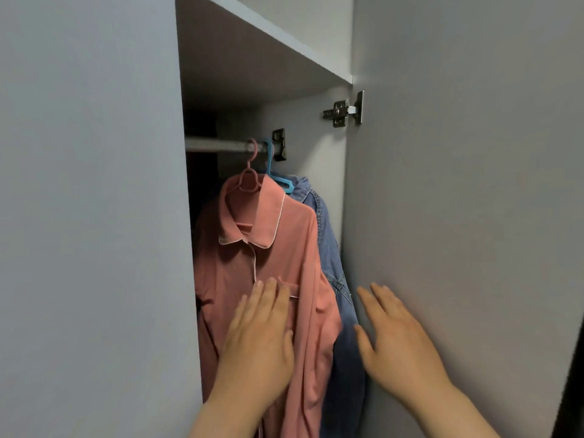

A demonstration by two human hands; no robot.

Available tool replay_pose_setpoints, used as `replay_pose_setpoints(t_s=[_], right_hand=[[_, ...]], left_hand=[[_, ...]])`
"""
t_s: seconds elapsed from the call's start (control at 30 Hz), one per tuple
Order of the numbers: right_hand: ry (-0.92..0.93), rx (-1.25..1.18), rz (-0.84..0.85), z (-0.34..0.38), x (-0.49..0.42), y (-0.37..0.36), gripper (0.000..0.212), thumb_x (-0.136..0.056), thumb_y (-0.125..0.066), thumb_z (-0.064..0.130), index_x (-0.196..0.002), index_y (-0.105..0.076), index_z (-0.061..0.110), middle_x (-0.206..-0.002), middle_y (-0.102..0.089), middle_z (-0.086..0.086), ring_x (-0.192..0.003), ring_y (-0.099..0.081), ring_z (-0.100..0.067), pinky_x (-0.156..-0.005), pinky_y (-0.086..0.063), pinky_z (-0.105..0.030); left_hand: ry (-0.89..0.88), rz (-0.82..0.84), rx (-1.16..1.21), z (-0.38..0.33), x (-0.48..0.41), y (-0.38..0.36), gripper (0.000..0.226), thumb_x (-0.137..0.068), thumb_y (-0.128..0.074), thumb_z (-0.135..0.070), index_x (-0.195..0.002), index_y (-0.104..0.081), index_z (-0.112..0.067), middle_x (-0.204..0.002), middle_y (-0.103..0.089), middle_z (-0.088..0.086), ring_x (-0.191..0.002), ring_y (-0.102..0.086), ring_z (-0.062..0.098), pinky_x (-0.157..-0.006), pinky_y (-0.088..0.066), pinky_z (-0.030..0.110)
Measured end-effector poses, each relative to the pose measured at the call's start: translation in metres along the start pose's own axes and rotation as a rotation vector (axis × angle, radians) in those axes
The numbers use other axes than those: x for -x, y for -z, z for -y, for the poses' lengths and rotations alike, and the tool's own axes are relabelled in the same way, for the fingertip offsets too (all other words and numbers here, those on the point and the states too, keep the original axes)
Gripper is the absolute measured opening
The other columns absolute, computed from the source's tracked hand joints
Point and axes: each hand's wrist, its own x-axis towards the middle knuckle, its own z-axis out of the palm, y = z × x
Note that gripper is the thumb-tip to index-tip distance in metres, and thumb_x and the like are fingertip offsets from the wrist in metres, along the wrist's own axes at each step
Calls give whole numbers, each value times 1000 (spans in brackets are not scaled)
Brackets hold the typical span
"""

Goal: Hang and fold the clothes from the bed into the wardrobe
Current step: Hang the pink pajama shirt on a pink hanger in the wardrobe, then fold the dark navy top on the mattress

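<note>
Pink shirt on pink hanger on rail, denim jacket behind. Left hand flat, fingers straight, on shirt front, likely smoothing it. Right hand open, near door, probably steadying or closing it.

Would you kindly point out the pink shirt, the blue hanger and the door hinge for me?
pink shirt [278,245]: head view, on its chest front beside the placket.
blue hanger [280,182]: head view, on its sloping shoulder arm.
door hinge [340,113]: head view, on its metal body.
</note>
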Motion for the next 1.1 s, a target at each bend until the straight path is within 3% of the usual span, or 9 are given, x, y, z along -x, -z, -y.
replay_pose_setpoints(t_s=[0.2, 0.33, 0.4, 0.47, 0.5, 0.6, 0.73, 0.83, 1.1], right_hand=[[-51, 123, -3, 16, -31, 0, 60, -71, -64, 31, -128, -61, 12, -134, -58, -13, -124, -56, -30, -93, -50, -41], [-160, 143, 188, 20, -40, 14, 61, -68, -65, 32, -125, -62, 13, -131, -60, -14, -121, -59, -32, -88, -53, -42], [-207, 138, 282, 21, -40, 28, 61, -66, -63, 36, -124, -64, 16, -128, -63, -10, -116, -62, -27, -85, -55, -36], [-264, 131, 380, 24, -38, 47, 61, -63, -63, 39, -121, -65, 19, -124, -66, -6, -111, -66, -23, -81, -57, -31], [-297, 135, 411, 27, -35, 56, 61, -61, -63, 39, -119, -67, 20, -122, -67, -5, -108, -67, -22, -79, -58, -30], [-327, 97, 498, 40, -29, 96, 58, -68, -58, 38, -123, -63, 21, -122, -66, -6, -106, -67, -27, -81, -58, -33], [-442, 42, 588, 52, -11, 159, 57, -91, -45, 37, -146, -33, 25, -140, -47, -2, -122, -50, -27, -100, -43, -35], [-543, 32, 535, 58, 19, 204, 56, -92, -45, 36, -146, -33, 25, -135, -50, -2, -120, -51, -26, -96, -44, -36], [-921, 40, 459, 42, 158, 310, 45, -93, -43, 36, -137, -42, 26, -132, -53, -2, -120, -51, -24, -97, -44, -37]], left_hand=[[114, 28, 197, 14, -28, -40, 67, -66, -40, -31, -130, -47, -13, -131, -60, 13, -125, -47, 29, -107, -21, 34], [165, 126, 158, 3, -36, -39, 65, -63, -43, -34, -125, -50, -14, -122, -66, 16, -107, -66, 36, -116, -14, 35], [169, 253, 151, -2, -44, -27, 62, -70, -42, -38, -124, -56, -11, -120, -66, 17, -104, -66, 38, -105, -27, 43], [154, 334, 163, -9, -52, -8, 59, -90, -32, -44, -122, -63, -6, -119, -66, 20, -101, -66, 39, -91, -34, 47], [133, 365, 165, -12, -55, 3, 57, -91, -33, -42, -122, -64, -5, -120, -65, 22, -102, -66, 40, -90, -37, 48], [8, 490, 192, -22, -70, 31, 68, -60, -59, -33, -122, -59, -6, -124, -62, 21, -107, -63, 39, -83, -54, 46], [-136, 634, 288, -37, -78, 69, 64, -68, -40, -38, -121, -63, -8, -116, -65, 11, -107, -62, 32, -92, -53, 39], [-287, 632, 357, -56, -77, 97, 55, -68, -44, -38, -107, -64, -6, -98, -69, 11, -91, -68, 30, -85, -50, 35], [-644, 771, 550, -139, -30, 146, 50, -68, -45, -48, -102, -66, -18, -99, -71, -3, -83, -69, 18, -70, -56, 28]])
